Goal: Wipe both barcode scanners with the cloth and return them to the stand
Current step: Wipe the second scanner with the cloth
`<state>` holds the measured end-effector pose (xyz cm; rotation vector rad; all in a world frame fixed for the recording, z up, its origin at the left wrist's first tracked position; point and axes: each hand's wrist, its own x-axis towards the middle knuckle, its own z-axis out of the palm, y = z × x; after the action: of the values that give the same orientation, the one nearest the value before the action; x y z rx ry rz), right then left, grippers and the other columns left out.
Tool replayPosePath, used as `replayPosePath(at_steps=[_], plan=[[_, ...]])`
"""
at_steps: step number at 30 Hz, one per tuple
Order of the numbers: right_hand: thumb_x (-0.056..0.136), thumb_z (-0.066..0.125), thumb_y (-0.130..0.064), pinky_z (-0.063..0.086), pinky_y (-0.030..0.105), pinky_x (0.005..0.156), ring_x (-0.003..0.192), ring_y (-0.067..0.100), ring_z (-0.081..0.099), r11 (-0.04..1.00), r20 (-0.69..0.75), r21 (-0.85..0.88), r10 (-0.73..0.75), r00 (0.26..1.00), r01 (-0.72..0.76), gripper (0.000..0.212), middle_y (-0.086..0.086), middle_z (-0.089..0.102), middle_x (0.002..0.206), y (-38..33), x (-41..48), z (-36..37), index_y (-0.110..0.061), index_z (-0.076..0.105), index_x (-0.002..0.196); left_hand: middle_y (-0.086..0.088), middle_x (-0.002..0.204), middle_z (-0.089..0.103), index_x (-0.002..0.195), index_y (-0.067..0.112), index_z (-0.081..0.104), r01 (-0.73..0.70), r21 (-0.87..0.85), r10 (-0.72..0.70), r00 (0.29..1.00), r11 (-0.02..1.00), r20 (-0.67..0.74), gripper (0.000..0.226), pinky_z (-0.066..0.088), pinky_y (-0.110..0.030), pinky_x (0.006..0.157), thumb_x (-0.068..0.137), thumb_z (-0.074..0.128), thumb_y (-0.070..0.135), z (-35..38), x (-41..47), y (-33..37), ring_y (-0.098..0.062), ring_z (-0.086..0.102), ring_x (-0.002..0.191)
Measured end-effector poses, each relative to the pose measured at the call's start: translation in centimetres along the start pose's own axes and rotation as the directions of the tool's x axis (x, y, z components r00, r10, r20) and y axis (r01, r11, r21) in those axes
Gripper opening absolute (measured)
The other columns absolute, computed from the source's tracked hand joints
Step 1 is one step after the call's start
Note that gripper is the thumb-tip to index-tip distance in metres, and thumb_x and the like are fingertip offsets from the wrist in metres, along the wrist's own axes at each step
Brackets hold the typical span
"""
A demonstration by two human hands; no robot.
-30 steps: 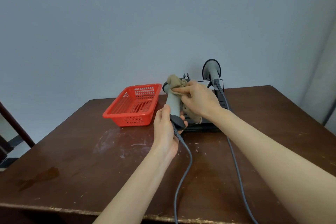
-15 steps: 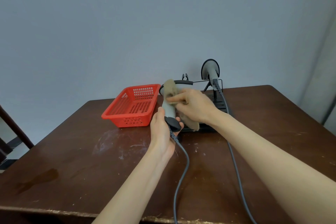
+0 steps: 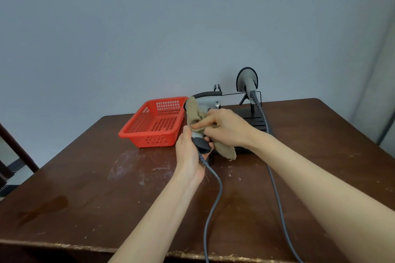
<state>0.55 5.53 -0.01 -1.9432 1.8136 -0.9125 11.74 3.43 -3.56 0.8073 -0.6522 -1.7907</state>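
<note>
My left hand (image 3: 190, 156) grips the handle base of a grey barcode scanner (image 3: 208, 100), holding it upright above the table. My right hand (image 3: 224, 127) presses a tan cloth (image 3: 195, 114) against the scanner's handle; the cloth drapes over the head's left side and hangs down past my wrist. A second grey scanner (image 3: 247, 80) sits upright on the black stand (image 3: 254, 117) behind my hands. Grey cables (image 3: 213, 198) run from both scanners toward the table's front edge.
A red perforated plastic basket (image 3: 156, 123) stands on the brown wooden table (image 3: 85, 188) just left of my hands. The table's worn front edge is near the bottom of the view. A dark chair part shows at the far left. A plain wall rises behind.
My right hand has slid the cloth down from the scanner's head to its handle. The scanner has tilted so its head shows above the cloth. The left hand keeps its grip.
</note>
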Motion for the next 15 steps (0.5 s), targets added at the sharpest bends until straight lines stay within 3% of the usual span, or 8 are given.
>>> replayPosePath(at_steps=[1, 3, 6, 8, 11, 12, 13, 15], plan=[[0.083, 0.050, -0.016, 0.046, 0.023, 0.078, 0.075, -0.003, 0.061, 1.000, -0.018, -0.015, 0.004, 1.000, -0.005, 0.040, -0.011, 0.064, 0.075, 0.0, 0.1, 0.0, -0.045, 0.069, 0.104, -0.011, 0.085, 0.061, 0.108, 0.009, 0.057, 0.004, -0.006, -0.004, 1.000, 1.000, -0.003, 0.034, 0.050, -0.024, 0.047, 0.099, 0.041, 0.038, 0.0, 0.0, -0.1, -0.015, 0.056, 0.060], [0.085, 0.048, -0.020, 0.048, 0.031, 0.085, 0.098, 0.008, 0.062, 0.996, -0.123, -0.072, 0.040, 0.992, -0.049, 0.041, -0.010, 0.069, 0.106, 0.4, 0.8, -0.1, -0.049, 0.065, 0.109, -0.014, 0.091, 0.058, 0.110, 0.008, 0.053, 0.023, -0.009, -0.023, 1.000, 1.000, -0.013, 0.032, 0.050, -0.024, 0.046, 0.099, 0.043, 0.036, 0.2, -0.3, -0.1, -0.015, 0.055, 0.062], [0.091, 0.047, -0.025, 0.046, 0.037, 0.095, 0.121, 0.023, 0.054, 0.982, -0.213, -0.149, 0.083, 0.973, -0.116, 0.038, -0.010, 0.056, 0.135, 0.7, 1.4, -0.4, -0.048, 0.061, 0.117, -0.018, 0.099, 0.057, 0.116, 0.009, 0.049, 0.041, -0.001, -0.041, 0.999, 0.999, -0.006, 0.033, 0.050, -0.025, 0.046, 0.098, 0.045, 0.036, 0.1, -0.6, -0.2, -0.016, 0.055, 0.065], [0.090, 0.047, -0.022, 0.046, 0.036, 0.096, 0.118, 0.022, 0.055, 0.986, -0.156, -0.154, 0.047, 0.987, -0.071, 0.040, -0.013, 0.059, 0.128, 0.3, 1.0, 0.0, -0.046, 0.061, 0.119, -0.017, 0.098, 0.059, 0.115, 0.009, 0.052, 0.025, -0.004, -0.026, 1.000, 1.000, -0.010, 0.034, 0.050, -0.025, 0.046, 0.098, 0.044, 0.037, -0.1, -0.4, 0.0, -0.016, 0.055, 0.064], [0.083, 0.050, -0.020, 0.049, 0.034, 0.092, 0.093, 0.007, 0.064, 1.000, -0.008, -0.015, 0.016, 1.000, -0.016, 0.039, -0.014, 0.069, 0.085, -0.6, -0.4, 0.7, -0.045, 0.068, 0.106, -0.012, 0.088, 0.064, 0.106, 0.010, 0.059, -0.024, -0.011, 0.024, 1.000, 1.000, -0.005, 0.033, 0.052, -0.024, 0.048, 0.100, 0.041, 0.036, -0.6, -0.1, 0.4, -0.017, 0.059, 0.066], [0.080, 0.052, -0.022, 0.051, 0.034, 0.090, 0.088, 0.005, 0.065, 0.999, 0.002, 0.003, 0.039, 0.999, -0.039, 0.035, -0.012, 0.071, 0.080, -0.7, -0.6, 0.6, -0.044, 0.071, 0.099, -0.012, 0.086, 0.065, 0.103, 0.009, 0.060, -0.032, -0.005, 0.032, 0.999, 0.999, -0.002, 0.033, 0.052, -0.024, 0.048, 0.100, 0.040, 0.036, -0.7, 0.0, 0.6, -0.017, 0.060, 0.066], [0.078, 0.053, -0.027, 0.052, 0.034, 0.088, 0.088, 0.008, 0.066, 0.997, -0.004, -0.015, 0.075, 0.997, -0.075, 0.030, -0.011, 0.073, 0.083, -0.4, -0.6, 0.4, -0.043, 0.073, 0.093, -0.012, 0.085, 0.065, 0.103, 0.008, 0.059, -0.030, -0.007, 0.030, 1.000, 1.000, -0.001, 0.034, 0.051, -0.024, 0.047, 0.100, 0.040, 0.036, -0.8, 0.0, 0.8, -0.017, 0.059, 0.063], [0.078, 0.050, -0.033, 0.052, 0.034, 0.084, 0.094, 0.021, 0.065, 0.954, -0.081, -0.265, 0.123, 0.989, -0.140, 0.029, -0.006, 0.073, 0.098, 0.0, -0.5, -0.4, -0.037, 0.073, 0.094, -0.015, 0.082, 0.063, 0.108, 0.006, 0.055, -0.022, -0.037, 0.022, 1.000, 0.999, -0.017, 0.034, 0.049, -0.022, 0.044, 0.099, 0.042, 0.036, -1.1, 0.1, 1.4, -0.014, 0.054, 0.054]])
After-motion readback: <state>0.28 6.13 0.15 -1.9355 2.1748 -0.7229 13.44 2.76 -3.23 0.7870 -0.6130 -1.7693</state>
